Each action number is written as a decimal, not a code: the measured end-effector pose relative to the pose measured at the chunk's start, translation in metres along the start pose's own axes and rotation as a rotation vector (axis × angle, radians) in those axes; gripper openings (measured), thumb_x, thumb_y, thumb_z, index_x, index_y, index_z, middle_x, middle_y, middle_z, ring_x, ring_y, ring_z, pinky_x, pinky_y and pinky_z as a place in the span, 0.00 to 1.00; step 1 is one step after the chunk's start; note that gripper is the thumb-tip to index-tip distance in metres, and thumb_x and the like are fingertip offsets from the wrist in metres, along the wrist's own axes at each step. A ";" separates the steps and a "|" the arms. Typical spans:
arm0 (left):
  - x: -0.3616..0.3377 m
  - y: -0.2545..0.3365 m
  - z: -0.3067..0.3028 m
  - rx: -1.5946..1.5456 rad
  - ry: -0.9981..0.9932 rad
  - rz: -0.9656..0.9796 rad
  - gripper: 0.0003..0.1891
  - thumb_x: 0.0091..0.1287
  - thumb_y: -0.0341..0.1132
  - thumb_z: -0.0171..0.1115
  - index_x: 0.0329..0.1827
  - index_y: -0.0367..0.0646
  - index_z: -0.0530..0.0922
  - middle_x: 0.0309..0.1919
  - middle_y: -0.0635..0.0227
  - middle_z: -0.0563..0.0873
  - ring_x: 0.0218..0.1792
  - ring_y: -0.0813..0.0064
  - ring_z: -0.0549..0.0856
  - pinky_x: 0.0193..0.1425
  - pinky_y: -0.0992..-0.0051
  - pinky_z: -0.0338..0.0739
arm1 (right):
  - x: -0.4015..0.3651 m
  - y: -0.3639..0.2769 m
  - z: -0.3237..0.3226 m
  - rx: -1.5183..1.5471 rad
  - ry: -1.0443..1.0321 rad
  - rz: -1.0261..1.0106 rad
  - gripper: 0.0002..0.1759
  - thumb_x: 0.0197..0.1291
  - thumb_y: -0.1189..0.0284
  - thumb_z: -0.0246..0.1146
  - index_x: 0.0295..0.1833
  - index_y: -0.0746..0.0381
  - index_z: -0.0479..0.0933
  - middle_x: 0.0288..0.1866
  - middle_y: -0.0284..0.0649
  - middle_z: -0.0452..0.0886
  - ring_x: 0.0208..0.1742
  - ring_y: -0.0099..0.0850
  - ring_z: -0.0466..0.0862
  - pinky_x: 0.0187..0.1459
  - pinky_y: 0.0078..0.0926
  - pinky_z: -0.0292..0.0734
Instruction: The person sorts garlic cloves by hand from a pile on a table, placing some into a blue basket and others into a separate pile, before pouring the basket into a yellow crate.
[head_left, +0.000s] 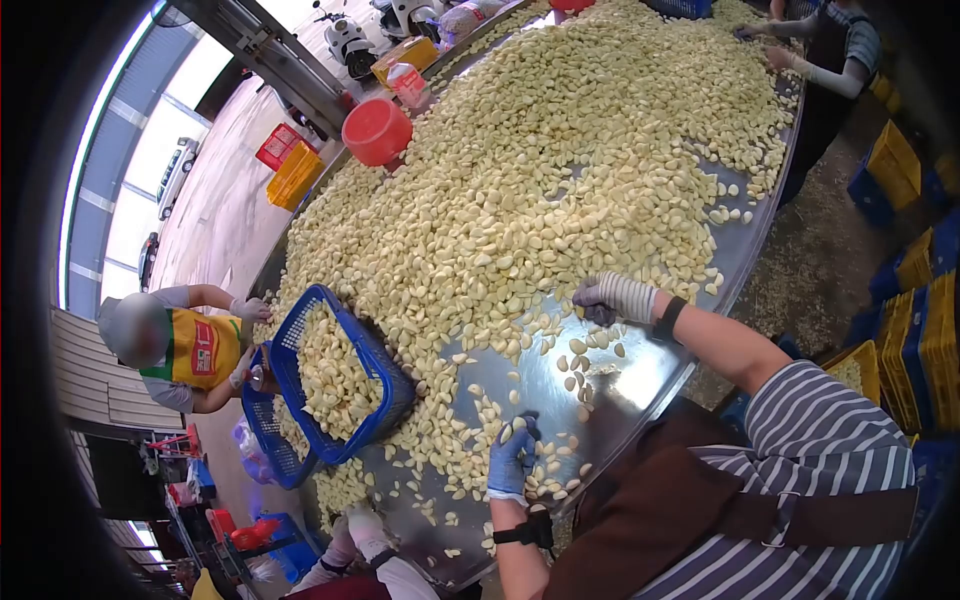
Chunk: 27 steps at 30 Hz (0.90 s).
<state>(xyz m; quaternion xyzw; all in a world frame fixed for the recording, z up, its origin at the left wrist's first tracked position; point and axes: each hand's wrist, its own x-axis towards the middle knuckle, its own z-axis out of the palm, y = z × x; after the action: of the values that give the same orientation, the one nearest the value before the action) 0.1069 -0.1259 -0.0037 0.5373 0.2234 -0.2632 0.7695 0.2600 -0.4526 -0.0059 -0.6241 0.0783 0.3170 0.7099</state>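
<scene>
Peeled garlic cloves are heaped over a metal table. My left hand, in a blue glove, is low over the near part of the table. Its fingers are curled around garlic cloves, with pale ones showing at the fingertips. Farther up the table edge, my right hand wears a pale striped glove with dark fingertips. Those fingers are bent and closed at the edge of the heap; what they hold, if anything, is hidden. Scattered cloves lie on the bare metal between both hands.
A blue basket full of cloves stands on the table, with another blue basket beside it. A red tub sits at the far edge. Co-workers stand around the table. Yellow and blue crates are stacked behind my right side.
</scene>
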 end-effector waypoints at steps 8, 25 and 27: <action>-0.017 0.009 0.064 -0.106 -0.447 -0.126 0.29 0.56 0.36 0.61 0.62 0.37 0.71 0.42 0.67 0.79 0.33 0.80 0.76 0.30 0.83 0.70 | -0.002 -0.018 0.003 0.619 0.066 -0.090 0.08 0.63 0.66 0.61 0.36 0.59 0.74 0.27 0.38 0.78 0.29 0.34 0.82 0.28 0.29 0.77; -0.005 -0.026 -0.022 -0.458 -0.034 -0.145 0.10 0.60 0.29 0.61 0.44 0.40 0.78 0.29 0.65 0.79 0.24 0.71 0.79 0.20 0.83 0.72 | 0.030 -0.003 0.018 -1.191 0.321 -0.370 0.12 0.56 0.67 0.59 0.39 0.65 0.77 0.29 0.49 0.82 0.35 0.49 0.84 0.35 0.47 0.78; 0.004 -0.022 -0.015 -0.368 0.067 -0.117 0.08 0.60 0.30 0.61 0.42 0.40 0.78 0.27 0.67 0.79 0.23 0.74 0.78 0.19 0.83 0.71 | 0.026 -0.008 0.032 -1.374 0.194 -0.373 0.10 0.56 0.70 0.59 0.39 0.65 0.78 0.30 0.49 0.82 0.35 0.48 0.85 0.34 0.46 0.78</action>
<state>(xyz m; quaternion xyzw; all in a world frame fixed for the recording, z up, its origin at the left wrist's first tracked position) 0.0948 -0.1186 -0.0270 0.3822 0.3241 -0.2441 0.8303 0.2756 -0.4137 -0.0054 -0.9582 -0.1841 0.1110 0.1890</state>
